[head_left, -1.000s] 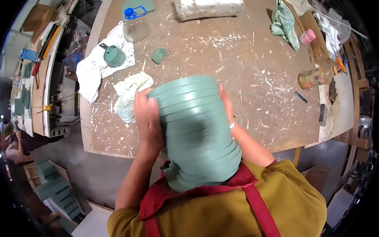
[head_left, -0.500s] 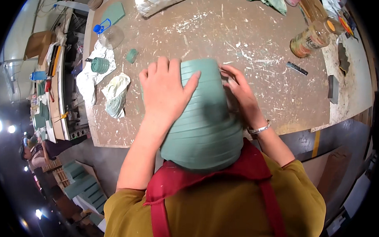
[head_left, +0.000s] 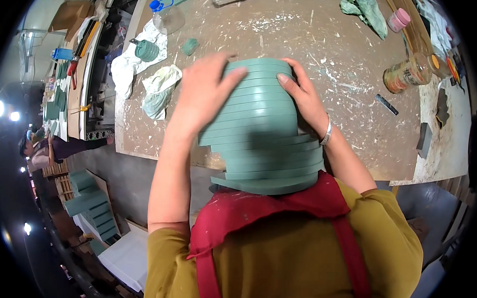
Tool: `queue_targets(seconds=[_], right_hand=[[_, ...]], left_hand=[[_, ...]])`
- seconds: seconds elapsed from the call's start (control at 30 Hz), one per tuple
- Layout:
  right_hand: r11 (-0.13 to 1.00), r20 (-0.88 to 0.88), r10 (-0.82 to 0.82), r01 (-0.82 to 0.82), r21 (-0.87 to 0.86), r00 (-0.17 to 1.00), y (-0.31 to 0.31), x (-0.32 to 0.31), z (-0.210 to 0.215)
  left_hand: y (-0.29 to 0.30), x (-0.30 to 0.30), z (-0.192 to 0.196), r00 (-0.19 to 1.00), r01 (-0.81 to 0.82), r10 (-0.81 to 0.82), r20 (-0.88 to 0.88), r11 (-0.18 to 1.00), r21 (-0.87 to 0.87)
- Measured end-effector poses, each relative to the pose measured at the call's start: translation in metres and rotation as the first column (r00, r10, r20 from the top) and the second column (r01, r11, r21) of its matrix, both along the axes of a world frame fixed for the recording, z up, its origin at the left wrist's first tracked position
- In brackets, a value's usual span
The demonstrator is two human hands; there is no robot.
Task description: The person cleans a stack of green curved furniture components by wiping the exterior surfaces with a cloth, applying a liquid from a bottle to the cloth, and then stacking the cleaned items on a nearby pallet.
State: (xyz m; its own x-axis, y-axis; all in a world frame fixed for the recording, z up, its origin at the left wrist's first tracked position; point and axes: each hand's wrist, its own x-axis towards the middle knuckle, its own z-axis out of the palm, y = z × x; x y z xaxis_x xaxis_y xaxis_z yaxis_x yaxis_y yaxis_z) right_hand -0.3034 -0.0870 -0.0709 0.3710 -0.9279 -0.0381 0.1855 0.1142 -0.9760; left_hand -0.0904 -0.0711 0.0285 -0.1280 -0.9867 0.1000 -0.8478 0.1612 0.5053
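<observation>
Stack of flat green strips [head_left: 261, 113] between two bare hands at a worktable [head_left: 349, 126]

Head view, looking down: stack in the middle, at the near edge of the scuffed brown table, far end over the tabletop, near end close against a red apron [head_left: 268, 202]. Strips fairly even toward the far end, stepped and jutting unevenly toward the near end.

Left hand [head_left: 201, 90] blurred, along the stack's far left side, thumb spread wide across the strips; impossible to tell how firmly closed. Right hand [head_left: 307, 98] around the far right corner, thumb on the strips, fingers curled along the edge, holding the stack.

On the table, left: a crumpled pale cloth [head_left: 160, 91], a white cloth [head_left: 123, 74] under a ridged green object [head_left: 146, 50], and a clear bottle [head_left: 169, 21] with a blue cap. Right: a labelled jar [head_left: 406, 75] lying tilted, near a short black strip [head_left: 387, 104].
</observation>
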Motion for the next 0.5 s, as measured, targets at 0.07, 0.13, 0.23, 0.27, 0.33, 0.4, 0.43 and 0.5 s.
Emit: queue_targets(seconds=[0.07, 0.13, 0.23, 0.27, 0.33, 0.4, 0.43, 0.5], right_hand=[[1.0, -0.013, -0.023, 0.023, -0.008, 1.0, -0.001, -0.002, -0.005], [1.0, -0.008, -0.01, 0.009, -0.015, 1.0, 0.0, 0.0, -0.001], [1.0, -0.018, 0.006, -0.006, -0.026, 1.0, 0.0, 0.004, 0.003], [1.0, -0.026, 0.013, -0.013, -0.025, 1.0, 0.001, 0.006, 0.003], [1.0, -0.027, 0.02, -0.02, -0.014, 0.999, 0.002, 0.008, 0.004], [1.0, -0.018, 0.016, -0.016, 0.021, 1.0, 0.004, 0.01, 0.008], [0.999, -0.041, 0.012, -0.011, 0.031, 0.999, 0.005, 0.01, 0.008], [0.999, -0.088, -0.002, 0.006, 0.046, 0.996, 0.005, 0.006, 0.006]], left_hand=[[0.006, 0.024, 0.0, 0.987, -0.104, 0.102, -0.127, 0.995, -0.004], [0.016, 0.057, -0.022, 0.858, -0.227, 0.237, -0.456, 0.971, 0.078], [0.044, 0.029, -0.032, 0.464, -0.175, 0.436, -0.772, 0.899, 0.402], [0.049, 0.016, -0.042, 0.344, -0.186, 0.39, -0.854, 0.92, 0.345], [0.049, 0.012, -0.047, 0.209, -0.169, 0.36, -0.909, 0.929, 0.329], [0.051, 0.019, -0.048, 0.279, -0.18, 0.377, -0.883, 0.924, 0.337], [0.052, 0.024, -0.049, 0.313, -0.187, 0.386, -0.868, 0.921, 0.342], [0.076, 0.032, -0.047, 0.45, -0.285, 0.293, -0.844, 0.942, 0.175]])
